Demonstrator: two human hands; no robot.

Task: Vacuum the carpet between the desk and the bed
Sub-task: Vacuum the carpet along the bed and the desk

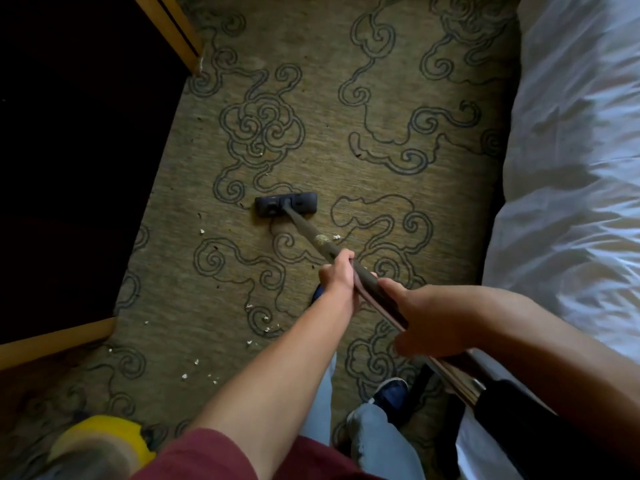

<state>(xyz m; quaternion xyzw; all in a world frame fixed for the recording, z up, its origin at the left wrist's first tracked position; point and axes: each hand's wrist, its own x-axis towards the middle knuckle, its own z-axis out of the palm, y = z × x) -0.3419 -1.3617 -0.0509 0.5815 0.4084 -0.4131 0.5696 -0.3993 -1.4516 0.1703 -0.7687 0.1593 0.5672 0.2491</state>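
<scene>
Carpet (346, 161): vacuum head (286, 204) ahead of both gripping hands (381, 296).

Ahead of the hands (381, 299) the carpet (346, 140) lies open in a broad strip running away from them. To their left the dark desk (79, 168) walls that side, its wooden edge jutting in near the far end. To their right the bed (571, 168) bulges in close, narrowing the strip. White crumbs (197, 362) dot the carpet left of the hands, and a yellow object (104, 434) sits low on the left.
</scene>
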